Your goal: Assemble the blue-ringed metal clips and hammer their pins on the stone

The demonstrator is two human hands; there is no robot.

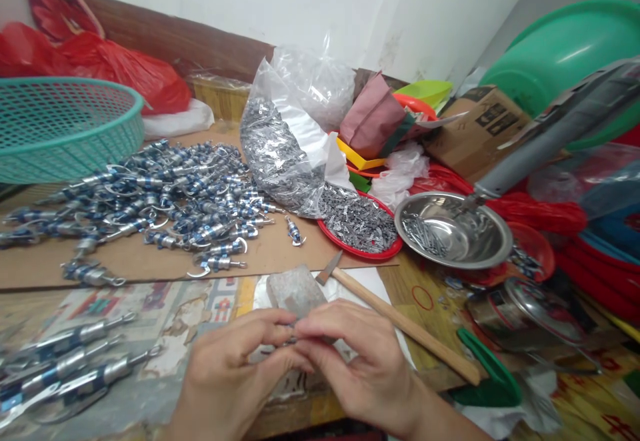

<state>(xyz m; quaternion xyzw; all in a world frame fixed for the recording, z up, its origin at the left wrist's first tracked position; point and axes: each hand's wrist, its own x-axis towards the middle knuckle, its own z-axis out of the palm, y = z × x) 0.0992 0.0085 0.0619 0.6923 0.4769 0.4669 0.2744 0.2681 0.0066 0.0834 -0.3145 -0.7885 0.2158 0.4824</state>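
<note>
My left hand [235, 361] and my right hand [357, 354] meet at the front of the worktable, thumbs and forefingers pinched together. Between the fingertips shows a sliver of something small and metallic, mostly hidden, so its kind is unclear. Just beyond the fingers sits a grey block [296, 291] with a flat top. A hammer [400, 324] lies to the right of it, its wooden handle slanting towards the right forearm. On the left, near the left wrist, several blue-and-silver metal fittings with hooked levers [75, 367] lie side by side, blurred.
A large heap of similar fittings [170, 194] covers cardboard behind. Small metal pieces fill a clear bag [280, 147] and a red plate [360, 224]. A steel bowl [453, 231] holds pins; a grey-handled tool leans over it. A green basket [65, 127] stands at left, a lidded mug [525, 314] at right.
</note>
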